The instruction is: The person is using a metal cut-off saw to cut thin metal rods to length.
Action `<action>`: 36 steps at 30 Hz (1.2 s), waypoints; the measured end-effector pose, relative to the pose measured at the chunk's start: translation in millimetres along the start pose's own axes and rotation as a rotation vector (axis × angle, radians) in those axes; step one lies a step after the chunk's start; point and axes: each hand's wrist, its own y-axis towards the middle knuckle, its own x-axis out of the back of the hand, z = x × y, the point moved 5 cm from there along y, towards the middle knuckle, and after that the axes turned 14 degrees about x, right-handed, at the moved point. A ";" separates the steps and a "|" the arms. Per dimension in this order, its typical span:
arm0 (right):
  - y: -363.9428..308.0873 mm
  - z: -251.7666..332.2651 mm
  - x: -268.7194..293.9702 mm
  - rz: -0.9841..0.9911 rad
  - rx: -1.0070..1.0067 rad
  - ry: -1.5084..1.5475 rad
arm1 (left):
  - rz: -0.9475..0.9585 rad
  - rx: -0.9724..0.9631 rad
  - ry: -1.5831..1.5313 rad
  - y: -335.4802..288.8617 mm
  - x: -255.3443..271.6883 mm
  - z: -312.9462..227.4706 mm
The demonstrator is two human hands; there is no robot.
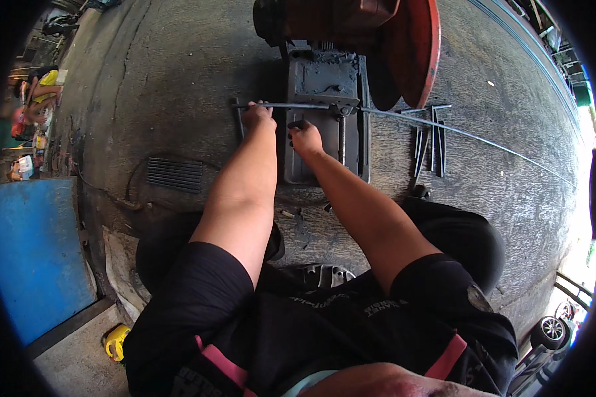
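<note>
My left hand (258,117) is closed round a thin metal rod (298,105), left of the saw base. The rod runs across to the clamp (343,110) on the base of a cut-off saw (361,26), and a long length (470,134) extends out the other side to the right. Over the base, nearer to me, my right hand (306,140) is closed, with something dark at its fingers that I cannot make out. Beside it the clamp's screw shaft (342,139) points toward me. The red blade guard (430,53) stands above and right of the clamp.
Short dark bars (429,149) lie right of the base. A row of dark cut bars (175,174) rests on the floor at left. There is a blue panel (36,251) with a yellow tape measure (116,342) near it. Another person (40,99) sits at far left.
</note>
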 end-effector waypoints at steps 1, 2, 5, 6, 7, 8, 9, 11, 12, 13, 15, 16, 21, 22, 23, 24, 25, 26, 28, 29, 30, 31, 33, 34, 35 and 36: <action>-3.5 17.8 0.4 0.014 0.162 -0.284 | -0.035 -0.082 0.054 -7.4 3.8 -14.0; -8.6 26.9 -2.1 0.015 0.158 -0.271 | -0.105 -0.146 0.140 -15.8 5.6 -29.8; -27.5 73.5 -6.7 -0.145 0.511 -0.638 | -0.013 -0.368 0.501 -53.0 -1.6 -73.4; -34.9 83.2 -7.6 -0.173 0.534 -0.702 | 0.086 -0.376 0.600 -67.1 -8.6 -80.0; -42.4 93.7 -9.1 -0.207 0.573 -0.767 | 0.091 -0.388 0.590 -81.6 -9.8 -89.1; -46.2 100.5 -11.5 -0.182 0.536 -0.756 | 0.149 -0.345 0.822 -95.2 -18.5 -91.5; -49.5 110.0 -10.4 -0.194 0.553 -0.755 | 0.208 -0.304 1.057 -109.0 -27.1 -90.9; -50.9 108.8 -18.0 0.112 0.353 -0.431 | 0.240 -0.312 1.050 -136.5 -35.1 -96.1; -58.0 111.2 -15.9 0.164 0.392 -0.248 | 0.325 -0.280 1.118 -149.9 -39.3 -93.8; -65.1 108.5 -14.9 0.171 0.360 -0.272 | 0.423 -0.251 1.186 -163.5 -41.2 -89.9; -76.6 102.9 -5.6 0.015 0.352 -0.067 | 0.451 -0.240 1.190 -188.4 -33.4 -90.0; -83.8 96.1 -1.0 -0.019 0.360 0.057 | 0.571 -0.085 1.475 -201.7 -25.8 -81.2; -124.3 36.4 59.6 -0.072 0.292 0.029 | 0.533 0.036 2.792 -258.6 0.4 -58.8; -132.2 19.9 70.5 -0.048 0.182 0.074 | 0.632 -0.023 2.733 -270.5 -4.7 -56.0; -141.9 12.1 84.7 -0.088 0.251 0.127 | 0.750 -0.053 2.654 -281.9 -10.9 -53.2; -147.2 -0.8 98.2 -0.131 0.186 0.154 | 0.790 -0.124 2.580 -289.7 -16.4 -52.0; -150.8 -12.3 111.6 -0.184 0.133 0.182 | 0.803 -0.126 2.584 -294.5 -18.0 -50.6; -153.6 -18.4 126.6 -0.206 0.163 0.208 | 0.807 -0.162 2.553 -298.4 -23.1 -51.5; -155.7 -33.0 151.6 -0.286 0.116 0.245 | 0.738 -0.329 2.631 -300.6 -32.4 -54.6; -150.2 -35.7 164.2 -0.361 0.093 0.181 | 0.715 -0.443 2.635 -301.7 -37.8 -57.4; -144.0 -35.0 170.1 -0.371 0.132 0.214 | 0.716 -0.464 2.615 -302.0 -40.2 -59.1; -137.5 -36.0 178.4 -0.435 0.089 0.218 | 0.721 -0.488 2.590 -302.4 -44.0 -60.9; -126.8 -30.6 183.4 -0.428 0.168 0.397 | 0.761 -0.392 2.553 -300.5 -42.4 -63.5; -118.9 -28.0 184.0 -0.388 0.128 0.465 | 0.730 -0.363 2.559 -298.2 -41.6 -66.0; -115.5 -27.7 182.8 -0.367 0.065 0.527 | 0.716 -0.344 2.568 -296.0 -40.9 -67.9; -114.3 -25.3 179.3 -0.300 0.048 0.634 | 0.685 -0.361 2.590 -293.7 -40.4 -71.1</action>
